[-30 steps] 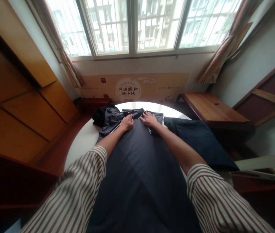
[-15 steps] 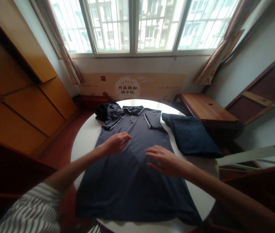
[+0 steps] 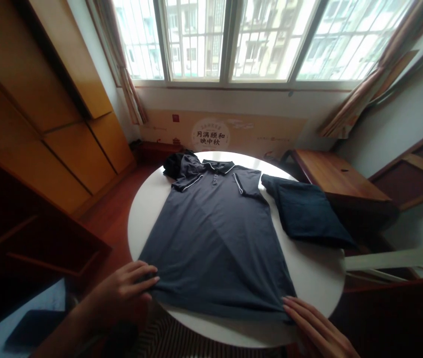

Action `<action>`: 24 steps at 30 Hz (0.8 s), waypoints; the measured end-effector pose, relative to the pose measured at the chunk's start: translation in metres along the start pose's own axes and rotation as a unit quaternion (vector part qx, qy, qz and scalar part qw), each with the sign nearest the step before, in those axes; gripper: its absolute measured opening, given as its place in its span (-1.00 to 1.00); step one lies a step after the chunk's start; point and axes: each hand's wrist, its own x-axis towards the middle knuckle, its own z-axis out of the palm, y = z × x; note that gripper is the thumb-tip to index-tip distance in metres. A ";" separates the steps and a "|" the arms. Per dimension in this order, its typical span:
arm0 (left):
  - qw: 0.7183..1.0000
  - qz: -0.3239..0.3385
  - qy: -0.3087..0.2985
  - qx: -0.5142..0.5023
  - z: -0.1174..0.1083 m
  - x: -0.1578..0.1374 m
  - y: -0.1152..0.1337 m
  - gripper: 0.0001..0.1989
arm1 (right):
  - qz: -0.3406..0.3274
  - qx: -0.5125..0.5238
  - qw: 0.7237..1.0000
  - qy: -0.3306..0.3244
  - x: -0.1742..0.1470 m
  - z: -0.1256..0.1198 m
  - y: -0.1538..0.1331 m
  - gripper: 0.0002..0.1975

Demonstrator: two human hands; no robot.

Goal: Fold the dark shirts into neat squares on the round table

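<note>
A dark grey polo shirt [image 3: 211, 238] lies spread face up on a round white table [image 3: 144, 223], its white-trimmed collar toward the window and its hem toward me. At the hem's left corner, my left hand [image 3: 129, 286] pinches the fabric between fingers and thumb. My right hand [image 3: 316, 323] has hold of the right hem corner, fingers on top and the thumb hidden underneath. Folded dark navy cloth [image 3: 308, 211] rests to the right of the shirt. By the left sleeve sits a bunched black garment [image 3: 176, 164].
Beyond the table's right side stands a wooden desk [image 3: 338, 174]. Yellow-brown cabinets [image 3: 80, 149] line the left wall. Under the window [image 3: 260, 44] a printed banner [image 3: 252, 132] runs along the wall. A pale bar [image 3: 394, 258] is at the right.
Both hands have come from above the middle of the shirt back to its near hem, parting to the two corners and taking hold. The camera view has turned slightly left.
</note>
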 end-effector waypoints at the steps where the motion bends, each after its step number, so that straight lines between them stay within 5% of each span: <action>1: 1.000 0.003 0.001 -0.014 -0.002 -0.001 -0.002 -0.68 | 0.010 0.015 1.000 0.009 0.001 -0.001 0.001 -0.43; 5: 0.996 -0.056 0.042 -0.046 -0.005 -0.006 -0.002 -0.68 | 0.046 0.048 0.996 0.053 0.011 -0.008 0.004 -0.50; 9: 0.982 -0.166 0.083 -0.030 0.002 -0.016 0.006 -0.69 | 0.009 0.015 0.999 0.046 0.014 -0.013 0.010 -0.52; 14: 0.992 -0.125 0.013 -0.024 0.009 -0.024 0.006 -0.78 | -0.018 -0.040 0.999 0.019 0.009 -0.011 0.010 -0.67; 17: 0.997 -0.072 0.011 0.007 0.009 -0.029 0.003 -0.54 | -0.023 -0.079 0.997 0.003 0.012 -0.009 0.001 -0.73; 20: 0.993 -0.088 0.074 0.030 0.007 -0.030 0.002 -0.43 | -0.008 -0.105 0.994 0.026 0.021 -0.005 -0.010 -0.68; 24: 0.968 -0.195 0.156 0.033 0.000 -0.021 0.007 -0.58 | -0.003 -0.128 0.991 0.026 0.034 0.003 -0.021 -0.72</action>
